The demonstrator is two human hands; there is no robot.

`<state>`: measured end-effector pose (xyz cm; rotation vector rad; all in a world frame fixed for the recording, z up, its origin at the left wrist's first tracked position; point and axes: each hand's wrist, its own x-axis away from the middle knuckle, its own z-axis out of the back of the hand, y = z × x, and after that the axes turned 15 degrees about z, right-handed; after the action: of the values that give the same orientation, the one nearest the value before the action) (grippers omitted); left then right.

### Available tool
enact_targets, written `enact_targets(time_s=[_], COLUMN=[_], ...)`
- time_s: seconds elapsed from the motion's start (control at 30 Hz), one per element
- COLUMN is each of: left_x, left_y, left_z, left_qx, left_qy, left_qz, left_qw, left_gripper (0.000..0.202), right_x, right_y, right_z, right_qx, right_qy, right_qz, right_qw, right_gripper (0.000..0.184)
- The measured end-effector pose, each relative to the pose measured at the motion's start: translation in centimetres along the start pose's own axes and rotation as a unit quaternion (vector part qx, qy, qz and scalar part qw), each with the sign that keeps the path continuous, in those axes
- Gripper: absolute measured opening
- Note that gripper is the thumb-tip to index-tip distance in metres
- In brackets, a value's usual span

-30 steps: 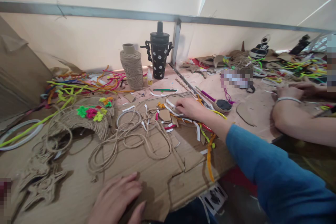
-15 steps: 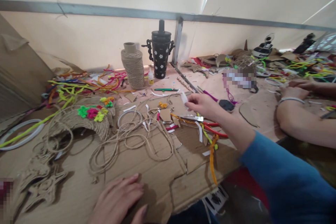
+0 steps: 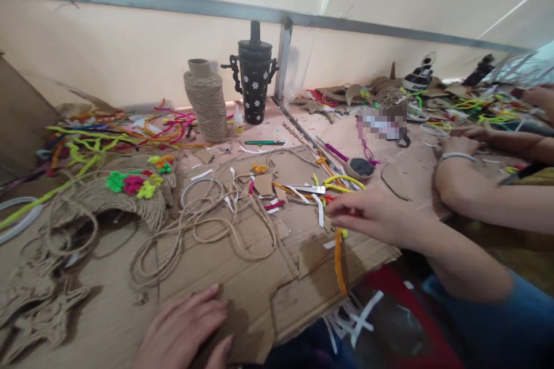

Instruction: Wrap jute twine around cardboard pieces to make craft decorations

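Note:
My left hand (image 3: 186,328) lies flat and open on a large cardboard sheet (image 3: 246,282) at the near edge. My right hand (image 3: 367,213), slightly blurred, rests over the red handles of a pair of scissors (image 3: 309,189). Its fingers are closed round them, and the metal blades point left across the cardboard. Loose jute twine (image 3: 203,225) coils over the sheet between my hands. White paper strips and small cardboard scraps lie around the blades. An orange pipe cleaner (image 3: 339,262) hangs over the cardboard edge just below my right hand.
A twine spool (image 3: 206,101), a black flowered tumbler (image 3: 253,83) and a small glue bottle (image 3: 238,121) stand at the back wall. Coloured pipe cleaners (image 3: 108,138) and a jute piece with flowers (image 3: 130,196) lie left. Another person's arms (image 3: 476,190) rest on the right.
My right hand has drawn back from the middle of the table, where it pinched a small white scrap, and come down onto the scissors' handles. My left hand has stayed put.

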<state>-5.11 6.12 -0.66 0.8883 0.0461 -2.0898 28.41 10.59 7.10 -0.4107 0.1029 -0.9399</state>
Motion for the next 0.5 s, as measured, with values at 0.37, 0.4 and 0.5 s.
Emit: enact_targets(time_s=[0.37, 0.4, 0.5], left_x=[0.6, 0.5, 0.2], left_y=[-0.1, -0.1, -0.1], left_z=[0.3, 0.3, 0.2], left_qx=[0.021, 0.021, 0.018], left_qy=[-0.024, -0.016, 0.004], left_qz=[0.039, 0.028, 0.006], left_qw=[0.999, 0.999, 1.0], left_gripper=[0.013, 0.014, 0.016], right_x=[-7.6, -7.0, -5.0], right_y=[1.5, 1.6, 2.1], right_z=[-2.4, -2.0, -0.9], right_qx=[0.189, 0.184, 0.169], right_qy=[-0.013, -0.011, 0.0], right_qz=[-0.071, -0.077, -0.1], right_qw=[0.979, 0.98, 0.98], right_gripper=[0.022, 0.022, 0.02])
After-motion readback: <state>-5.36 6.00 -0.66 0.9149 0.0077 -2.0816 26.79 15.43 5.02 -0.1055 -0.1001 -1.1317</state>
